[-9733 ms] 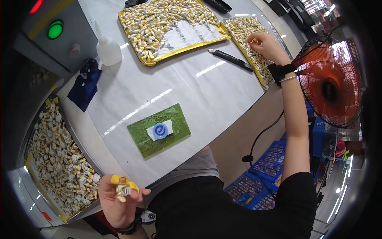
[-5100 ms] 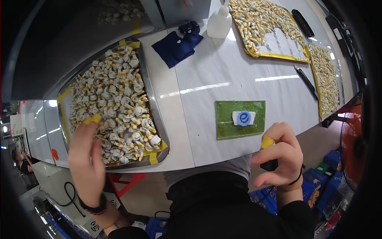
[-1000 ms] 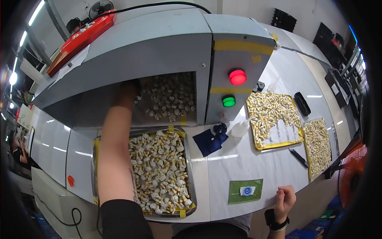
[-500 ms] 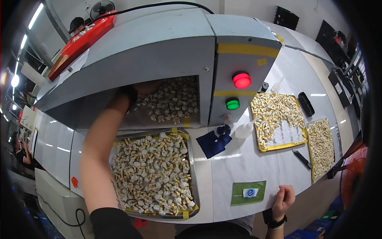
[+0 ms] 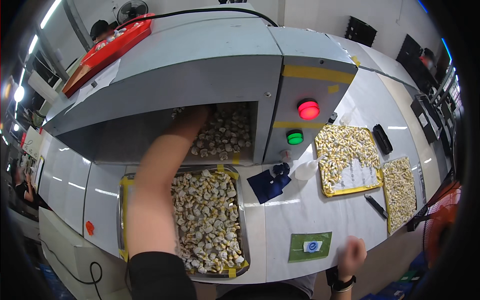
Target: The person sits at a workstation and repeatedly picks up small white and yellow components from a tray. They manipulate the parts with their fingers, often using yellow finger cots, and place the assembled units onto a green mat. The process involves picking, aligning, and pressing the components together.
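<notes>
Left hand (image 5: 197,117): reaches deep into the grey machine's opening (image 5: 220,132), among the small pale pieces lying inside; the fingers are lost in shadow, so I cannot tell whether it is spread wide or closed on a piece.
Left forearm: stretches over the metal tray (image 5: 241,210), covering its left half.
Metal tray: sits right below the opening, heaped with the same pale pieces (image 5: 210,225), likely so they can pass between the two in one reach.
Right hand (image 5: 352,252): rests at the tabletop (image 5: 300,220) edge, curled narrow and blurred; nothing visible in it.
Green mat (image 5: 310,246): lies just left of the right hand.
Yellow trays (image 5: 350,160): well apart, to the right, also filled.
Hidden: the machine's interior beyond the opening; the tray's left rim; the person's torso is cut off.
</notes>
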A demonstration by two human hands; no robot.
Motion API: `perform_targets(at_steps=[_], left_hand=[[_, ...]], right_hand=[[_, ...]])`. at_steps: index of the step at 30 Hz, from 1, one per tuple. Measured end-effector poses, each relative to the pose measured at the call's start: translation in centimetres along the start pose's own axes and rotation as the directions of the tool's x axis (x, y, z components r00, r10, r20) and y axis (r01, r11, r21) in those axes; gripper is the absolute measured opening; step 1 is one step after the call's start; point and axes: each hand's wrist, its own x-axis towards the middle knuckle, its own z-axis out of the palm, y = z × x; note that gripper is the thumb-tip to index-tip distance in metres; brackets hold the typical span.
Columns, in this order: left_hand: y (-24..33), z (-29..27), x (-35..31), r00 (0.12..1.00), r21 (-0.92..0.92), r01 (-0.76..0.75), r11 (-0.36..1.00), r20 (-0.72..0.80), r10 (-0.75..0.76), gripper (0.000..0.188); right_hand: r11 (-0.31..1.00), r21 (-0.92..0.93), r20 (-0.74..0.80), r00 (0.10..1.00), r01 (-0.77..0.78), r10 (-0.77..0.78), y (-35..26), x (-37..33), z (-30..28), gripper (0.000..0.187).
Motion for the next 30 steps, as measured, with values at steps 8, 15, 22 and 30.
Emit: perform_targets(at_steps=[8,15,22,30], left_hand=[[1.3,0.5,-1.0,0.999,-0.027,-0.018,0.999,-0.036,0.017,0.035],[-1.0,-0.6,-3.2,0.929,-0.23,-0.034,0.973,-0.367,-0.055,0.035],[3.6,-9.9,-10.9,0.778,-0.935,0.247,-0.254,0.348,-0.522,0.036],[18.6,-18.5,-21.1,0.847,-0.789,0.311,-0.53,0.483,-0.222,0.041]], right_hand=[[0.999,0.033,-0.007,0.999,-0.039,0.039,0.2,-0.1,0.0,0.012],[0.998,0.057,-0.021,0.999,-0.037,0.039,-1.0,0.3,0.1,0.011],[0.896,0.433,0.301,0.921,0.097,-0.245,-10.5,0.9,-2.3,0.016],[0.223,0.505,0.844,0.422,-0.834,-0.332,-19.2,-2.3,8.7,0.085]])
